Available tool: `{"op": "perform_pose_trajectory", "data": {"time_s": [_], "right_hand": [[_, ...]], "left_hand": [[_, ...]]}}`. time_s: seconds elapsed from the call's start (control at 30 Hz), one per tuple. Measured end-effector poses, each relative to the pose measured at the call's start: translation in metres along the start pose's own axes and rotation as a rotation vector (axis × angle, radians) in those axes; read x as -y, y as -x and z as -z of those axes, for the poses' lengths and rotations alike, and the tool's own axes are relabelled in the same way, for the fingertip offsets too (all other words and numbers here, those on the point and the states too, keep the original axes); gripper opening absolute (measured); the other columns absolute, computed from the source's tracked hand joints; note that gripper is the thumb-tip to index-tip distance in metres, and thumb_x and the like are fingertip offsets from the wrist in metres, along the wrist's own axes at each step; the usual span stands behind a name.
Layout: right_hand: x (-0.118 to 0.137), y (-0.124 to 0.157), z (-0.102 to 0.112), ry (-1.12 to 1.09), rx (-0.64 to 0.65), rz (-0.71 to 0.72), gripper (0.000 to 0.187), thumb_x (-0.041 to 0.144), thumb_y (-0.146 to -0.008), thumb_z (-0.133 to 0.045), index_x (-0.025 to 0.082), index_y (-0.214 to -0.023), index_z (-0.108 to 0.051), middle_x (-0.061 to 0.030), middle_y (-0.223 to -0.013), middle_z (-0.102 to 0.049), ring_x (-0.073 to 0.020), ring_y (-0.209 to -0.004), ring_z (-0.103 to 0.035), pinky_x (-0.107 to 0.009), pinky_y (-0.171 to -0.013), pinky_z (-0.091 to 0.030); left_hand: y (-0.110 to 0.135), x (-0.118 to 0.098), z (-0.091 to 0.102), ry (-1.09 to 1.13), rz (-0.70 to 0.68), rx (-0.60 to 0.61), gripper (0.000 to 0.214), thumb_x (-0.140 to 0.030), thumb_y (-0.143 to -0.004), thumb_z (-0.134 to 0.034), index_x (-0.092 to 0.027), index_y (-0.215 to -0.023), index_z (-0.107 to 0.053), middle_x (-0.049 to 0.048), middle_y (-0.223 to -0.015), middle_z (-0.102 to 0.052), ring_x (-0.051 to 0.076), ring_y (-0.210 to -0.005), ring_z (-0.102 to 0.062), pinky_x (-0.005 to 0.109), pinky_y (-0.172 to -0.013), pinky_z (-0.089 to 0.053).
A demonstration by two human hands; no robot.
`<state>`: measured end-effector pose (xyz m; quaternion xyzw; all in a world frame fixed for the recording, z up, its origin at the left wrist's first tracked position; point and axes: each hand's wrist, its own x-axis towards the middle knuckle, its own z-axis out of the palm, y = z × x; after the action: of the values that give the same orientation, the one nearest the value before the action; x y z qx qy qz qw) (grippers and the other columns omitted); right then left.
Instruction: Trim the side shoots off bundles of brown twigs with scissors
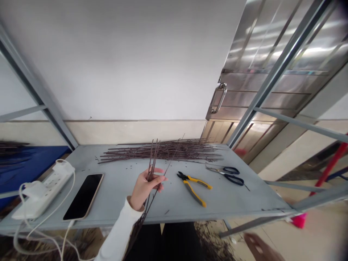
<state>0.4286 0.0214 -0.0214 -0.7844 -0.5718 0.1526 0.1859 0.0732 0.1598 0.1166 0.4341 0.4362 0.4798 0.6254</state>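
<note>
Brown sticks [153, 156] are splaying from the clenched grip of my left hand [145, 186], so I'm risking loose ones sliding out. My right hand [261, 247] is blurring; I cannot tell its grip.

I hold a bundle of thin dark brown sticks [152, 156] pinched in my left hand [144, 188]. They stand nearly upright, tips fanning slightly apart. Their lower ends trail down past my wrist.

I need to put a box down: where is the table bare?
Bare: between the phone and the left hand; the front right corner of the table, beyond the pliers and scissors. Crowded: the back, under the stick pile, and the left end, with the power strip.
</note>
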Motion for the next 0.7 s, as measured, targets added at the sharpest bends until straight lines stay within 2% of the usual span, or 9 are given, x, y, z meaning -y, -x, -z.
{"op": "perform_pose_trajectory", "data": {"time_s": [0.07, 0.13, 0.17, 0.2, 0.27, 0.4, 0.5, 0.6, 0.7], "right_hand": [[0.04, -0.023, -0.004, -0.049, -0.017, 0.145, 0.03, 0.042, -0.091, -0.036, 0.026, -0.107, -0.056, -0.0072, -0.111, -0.06, -0.0197, -0.098, -0.06, -0.031, -0.085, -0.049], [0.081, -0.047, -0.011, -0.015, -0.085, 0.289, 0.037, 0.043, -0.087, -0.039, 0.025, -0.117, -0.05, -0.0106, -0.122, -0.055, -0.0247, -0.113, -0.052, -0.037, -0.092, -0.045], [0.1, -0.058, -0.015, 0.046, -0.128, 0.34, 0.046, 0.045, -0.083, -0.044, 0.022, -0.123, -0.046, -0.0126, -0.128, -0.05, -0.0282, -0.119, -0.047, -0.042, -0.096, -0.041], [0.115, -0.067, -0.018, 0.124, -0.119, 0.344, 0.052, 0.044, -0.079, -0.049, 0.022, -0.126, -0.044, -0.013, -0.132, -0.047, -0.03, -0.122, -0.043, -0.044, -0.096, -0.04], [0.136, -0.08, -0.024, 0.249, -0.049, 0.34, 0.059, 0.043, -0.073, -0.055, 0.02, -0.127, -0.044, -0.0137, -0.13, -0.049, -0.0311, -0.12, -0.045, -0.043, -0.096, -0.038], [0.153, -0.088, -0.024, 0.347, 0.056, 0.272, 0.054, 0.039, -0.073, -0.054, 0.012, -0.119, -0.049, -0.0171, -0.115, -0.055, -0.0317, -0.104, -0.052, -0.042, -0.085, -0.042], [0.155, -0.088, -0.017, 0.356, 0.088, 0.23, 0.046, 0.031, -0.068, -0.055, 0.014, -0.112, -0.051, -0.0168, -0.111, -0.054, -0.0336, -0.101, -0.05, -0.042, -0.074, -0.042], [0.154, -0.089, -0.008, 0.169, 0.179, 0.194, 0.038, 0.027, -0.066, -0.054, 0.014, -0.102, -0.052, -0.0152, -0.107, -0.055, -0.0308, -0.094, -0.053, -0.041, -0.074, -0.041], [0.153, -0.087, 0.004, -0.028, 0.329, 0.159, 0.025, 0.032, -0.076, -0.044, 0.015, -0.092, -0.052, -0.0066, -0.079, -0.057, -0.0217, -0.071, -0.056, -0.035, -0.065, -0.043]], "left_hand": [[0.003, -0.002, -0.002, 0.008, 0.012, -0.001, 0.036, -0.033, -0.054, -0.081, -0.01, -0.076, -0.064, 0.0084, -0.062, -0.072, 0.012, -0.042, -0.058, 0.024, -0.043, -0.049], [0.007, -0.006, -0.004, 0.017, 0.018, 0.0, 0.035, -0.034, -0.053, -0.082, -0.01, -0.071, -0.065, 0.0073, -0.059, -0.071, 0.012, -0.042, -0.058, 0.023, -0.042, -0.048], [0.01, -0.008, -0.004, 0.021, 0.021, 0.001, 0.034, -0.034, -0.052, -0.082, -0.01, -0.069, -0.065, 0.0067, -0.059, -0.07, 0.012, -0.042, -0.057, 0.023, -0.041, -0.048], [0.013, -0.01, -0.005, 0.026, 0.022, 0.004, 0.034, -0.034, -0.052, -0.082, -0.01, -0.069, -0.066, 0.006, -0.059, -0.07, 0.011, -0.042, -0.057, 0.023, -0.041, -0.047], [0.018, -0.014, -0.005, 0.037, 0.031, 0.016, 0.032, -0.034, -0.052, -0.082, -0.01, -0.067, -0.066, 0.005, -0.059, -0.069, 0.011, -0.042, -0.057, 0.023, -0.04, -0.047], [0.026, -0.023, -0.003, 0.068, 0.073, 0.071, 0.03, -0.032, -0.055, -0.081, -0.011, -0.067, -0.065, 0.0042, -0.056, -0.067, 0.011, -0.041, -0.056, 0.022, -0.038, -0.045], [0.027, -0.027, -0.002, 0.114, 0.102, 0.104, 0.028, -0.031, -0.056, -0.081, -0.011, -0.068, -0.064, 0.004, -0.053, -0.066, 0.011, -0.039, -0.055, 0.021, -0.037, -0.043], [0.025, -0.029, -0.002, 0.16, 0.123, 0.118, 0.026, -0.029, -0.057, -0.081, -0.011, -0.067, -0.064, 0.0033, -0.052, -0.065, 0.009, -0.038, -0.053, 0.019, -0.036, -0.041], [0.023, -0.03, -0.004, 0.196, 0.126, 0.131, 0.024, -0.027, -0.057, -0.08, -0.012, -0.066, -0.064, 0.0027, -0.051, -0.065, 0.009, -0.038, -0.052, 0.018, -0.036, -0.04]]}}
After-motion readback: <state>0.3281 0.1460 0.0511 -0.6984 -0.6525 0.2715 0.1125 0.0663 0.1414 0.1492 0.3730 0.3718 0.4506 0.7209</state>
